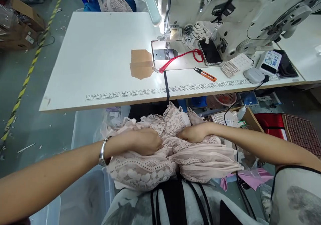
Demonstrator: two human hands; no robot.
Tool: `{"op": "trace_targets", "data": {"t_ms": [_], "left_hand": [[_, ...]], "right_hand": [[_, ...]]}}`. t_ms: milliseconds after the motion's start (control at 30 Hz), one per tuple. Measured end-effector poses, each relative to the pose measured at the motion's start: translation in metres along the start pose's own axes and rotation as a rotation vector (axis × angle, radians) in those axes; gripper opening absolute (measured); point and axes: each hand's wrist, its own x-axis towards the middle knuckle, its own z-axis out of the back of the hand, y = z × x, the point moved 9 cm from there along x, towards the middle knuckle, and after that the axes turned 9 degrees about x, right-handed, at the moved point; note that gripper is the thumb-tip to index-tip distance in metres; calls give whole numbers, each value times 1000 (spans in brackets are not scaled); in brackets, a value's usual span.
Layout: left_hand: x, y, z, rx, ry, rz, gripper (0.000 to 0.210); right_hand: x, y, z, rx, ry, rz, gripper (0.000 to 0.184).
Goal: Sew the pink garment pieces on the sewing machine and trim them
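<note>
A bundle of pale pink lace bras (pixel 142 171) lies across my lap, below the front edge of the sewing table. My left hand (pixel 147 142), with a silver bracelet at the wrist, is closed in the left part of the bundle, its fingertips sunk in the lace. From the right, my right hand (pixel 194 133) reaches into the top of the same bundle with curled fingers, partly hidden by fabric. A lace cup (pixel 173 119) stands up between and beyond the two hands.
Above the table (pixel 105 51) stands a sewing machine (pixel 195 4). Red cord (pixel 175 59), orange thread snips (pixel 206 74), a phone (pixel 210 52) and brown paper (pixel 141 64) lie on it. A clear plastic bin (pixel 82 191) is at lower left; a black cable (pixel 237 151) hangs at right.
</note>
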Motion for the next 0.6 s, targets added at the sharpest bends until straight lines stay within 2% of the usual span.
{"op": "trace_targets", "data": {"t_ms": [67, 100, 167, 233, 367, 400, 467, 600], "left_hand": [[1, 3, -11, -31, 151, 13, 20], [1, 9, -14, -46, 197, 60, 21], [4, 21, -13, -74, 181, 171, 24], [6, 26, -7, -117, 108, 217, 26], [1, 27, -5, -238, 71, 213, 25], [-1, 28, -4, -260, 55, 211, 24], [-4, 31, -3, -301, 4, 229, 28], [-1, 39, -6, -283, -56, 311, 57]], "right_hand": [[7, -4, 4, -10, -12, -90, 30], [9, -6, 12, -55, -76, -150, 29], [11, -5, 35, -182, -267, -222, 33], [13, 7, 51, -322, -426, -148, 37], [16, 31, 49, -546, -534, 110, 25], [14, 33, 45, -577, -536, 147, 25], [11, 31, 30, -565, -455, 164, 26], [-3, 9, 5, -332, -214, -18, 24]]}}
